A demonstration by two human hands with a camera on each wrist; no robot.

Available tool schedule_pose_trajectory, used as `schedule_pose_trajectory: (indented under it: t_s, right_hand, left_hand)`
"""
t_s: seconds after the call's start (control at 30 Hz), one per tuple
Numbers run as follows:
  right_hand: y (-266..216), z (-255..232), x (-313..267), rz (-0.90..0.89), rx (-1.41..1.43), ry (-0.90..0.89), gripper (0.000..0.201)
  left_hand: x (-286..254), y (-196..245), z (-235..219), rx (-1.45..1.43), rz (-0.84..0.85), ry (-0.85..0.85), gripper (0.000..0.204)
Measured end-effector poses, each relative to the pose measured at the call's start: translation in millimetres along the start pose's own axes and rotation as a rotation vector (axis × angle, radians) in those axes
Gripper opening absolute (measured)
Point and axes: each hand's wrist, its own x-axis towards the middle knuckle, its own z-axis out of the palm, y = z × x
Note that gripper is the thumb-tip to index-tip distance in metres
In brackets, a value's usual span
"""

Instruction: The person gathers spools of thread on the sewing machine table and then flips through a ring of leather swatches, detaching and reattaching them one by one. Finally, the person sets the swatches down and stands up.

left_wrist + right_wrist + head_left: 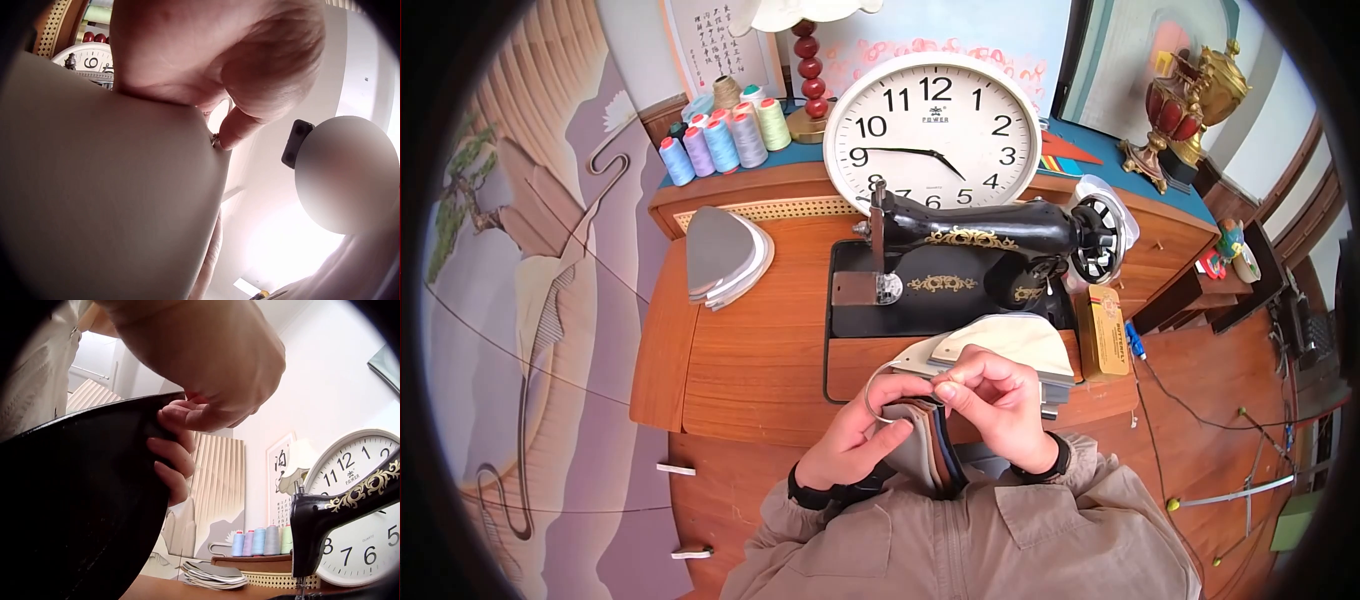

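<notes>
In the head view, a fanned bundle of leather-like swatches (922, 445), grey, brown and dark, hangs below both hands. My left hand (850, 432) grips the bundle near its top corner. A thin metal ring (868, 392) loops beside its fingers. My right hand (1003, 402) pinches at the same corner, where fingertips hide the small part held. A pale swatch (112, 187) fills much of the left wrist view, with a bit of metal at its corner under a fingertip. A black swatch (81, 500) faces the right wrist camera, left fingers curled over its edge.
A black sewing machine (990, 228) stands on the wooden table (750, 370). Cream and grey pieces (1012, 345) lie just past the hands, beside a gold box (1104, 332). Grey pieces (725, 250) are stacked at left. Thread spools (747, 142) and a large clock (930, 125) stand behind.
</notes>
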Motion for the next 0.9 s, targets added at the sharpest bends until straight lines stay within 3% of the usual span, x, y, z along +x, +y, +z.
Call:
schedule_pose_trajectory:
  t_s: [0.13,0.2,0.33,0.4,0.43,0.5,0.57,0.63,0.67,0.83,0.9]
  right_hand:
    - [-1,-3,0,0.021,0.053,0.002,0.003]
    - [0,-5,2,0.113,0.186,0.018,0.006]
    - [9,-16,4,0.097,0.193,-0.012,0.006]
    - [12,-29,8,0.041,-0.096,-0.067,0.006]
    - [12,-36,12,0.040,-0.094,-0.068,0.006]
    - [11,-51,18,-0.203,-0.791,-0.023,0.015]
    - [21,-62,15,-0.207,-0.932,0.015,0.021]
    - [48,-80,2,-0.105,-1.212,-0.084,0.026]
    - [55,-82,-2,-0.207,-1.327,-0.093,0.031]
    - [53,-94,-2,-0.181,-1.217,-0.076,0.028]
    - [54,-96,1,-0.170,-1.166,-0.080,0.025]
  left_hand:
    - [5,-2,1,-0.008,-0.011,-0.013,0.026]
    - [6,-9,1,-0.041,-0.015,-0.010,0.027]
    - [8,-16,7,0.033,-0.019,0.119,0.026]
    - [6,-16,7,0.075,-0.040,0.165,0.025]
    - [3,-18,4,0.091,-0.051,0.185,0.022]
    - [2,-18,3,0.108,-0.063,0.205,0.021]
    - [2,-18,5,0.102,-0.027,0.313,0.022]
    - [2,-21,4,0.091,-0.006,0.331,0.021]
    - [2,-22,3,0.049,-0.023,0.330,0.022]
    - [11,-10,12,-0.029,-0.117,0.364,0.029]
    - [9,-10,5,-0.060,-0.107,0.232,0.031]
